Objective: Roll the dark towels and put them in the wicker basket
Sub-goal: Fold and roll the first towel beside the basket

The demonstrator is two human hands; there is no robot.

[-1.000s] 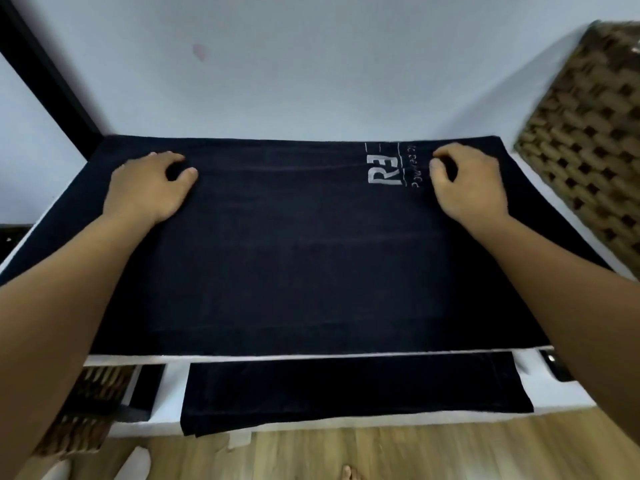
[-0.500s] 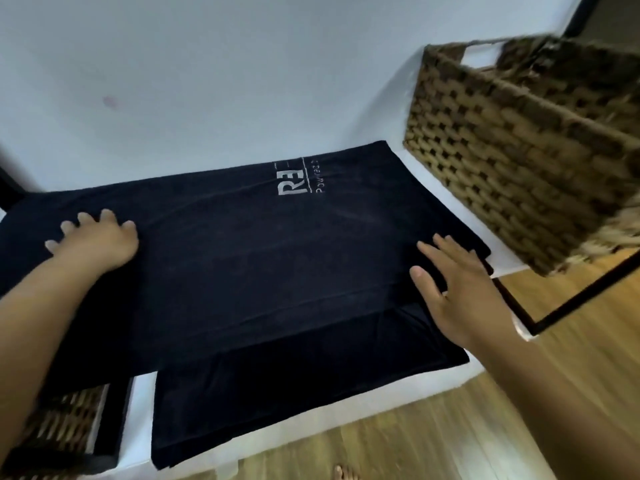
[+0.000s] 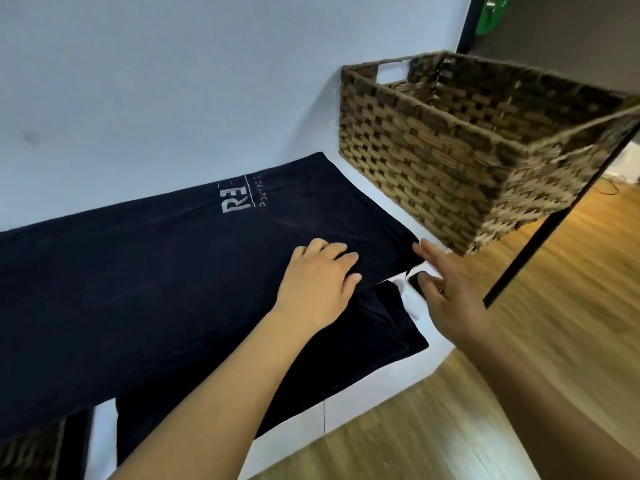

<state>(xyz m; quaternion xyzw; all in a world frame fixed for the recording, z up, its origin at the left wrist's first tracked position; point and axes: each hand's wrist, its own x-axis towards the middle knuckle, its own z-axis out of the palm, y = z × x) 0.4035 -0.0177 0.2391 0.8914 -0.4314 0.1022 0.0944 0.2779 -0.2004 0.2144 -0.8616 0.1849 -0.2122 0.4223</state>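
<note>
- Left grip (image 3: 318,282) open, flat on the top towel (image 3: 156,271); right grip (image 3: 450,296) open, fingers spread at its corner.
- Nothing pinched yet, so could roll loose or crooked.
- Might drag the lower towel (image 3: 381,327) along too.
- Basket (image 3: 433,161) just beside, on the table (image 3: 346,400).

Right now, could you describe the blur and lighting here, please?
Head view: motion blur smears the wooden floor and the near corner of the wicker basket; the logo on the dark towel is fairly sharp; the right hand looks darker than the left hand.
</note>
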